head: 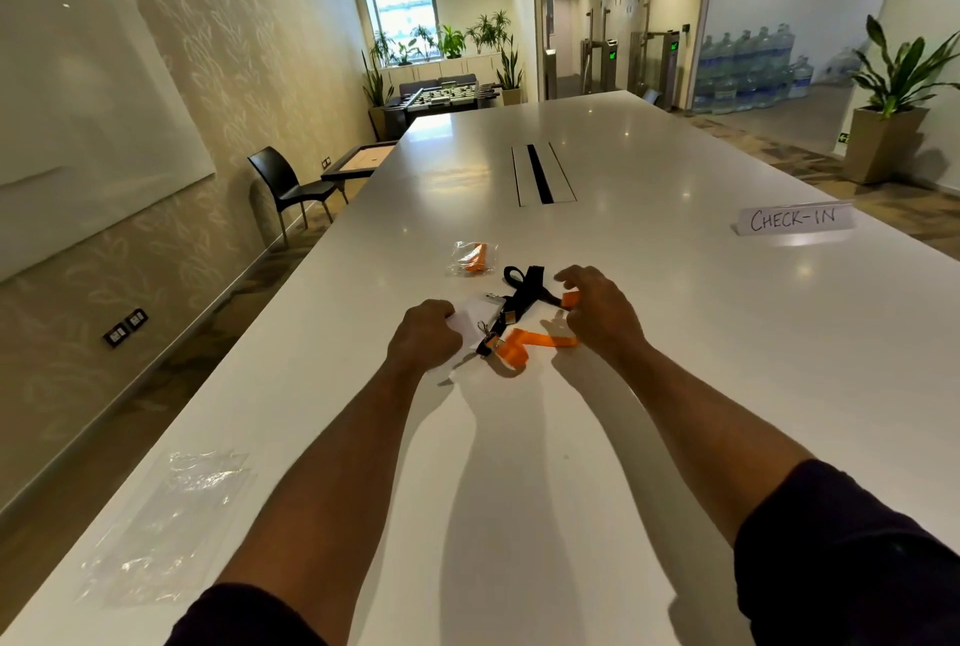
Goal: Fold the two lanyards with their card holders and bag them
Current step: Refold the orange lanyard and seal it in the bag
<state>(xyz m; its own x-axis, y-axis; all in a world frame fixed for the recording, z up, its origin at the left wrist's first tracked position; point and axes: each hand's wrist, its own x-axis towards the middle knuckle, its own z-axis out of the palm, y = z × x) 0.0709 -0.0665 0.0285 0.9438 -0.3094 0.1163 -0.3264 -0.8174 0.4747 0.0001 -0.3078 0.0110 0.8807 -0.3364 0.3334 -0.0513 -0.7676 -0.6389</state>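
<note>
On the tabletop (519, 437), the left hand (426, 333) grips a card holder (475, 315) with curled fingers, while the right hand (597, 310) pinches the orange lanyard (530, 341) beside a black lanyard (527, 289).

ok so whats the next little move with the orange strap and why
Probably bring the right hand toward the left hand, laying the pinched orange lanyard over itself in another fold. The strap lies loosely zigzagged on the table, not yet compact, while the left hand holds the card holder as an anchor. The black lanyard lies tangled close by, so keep the fold clear of it.
</note>
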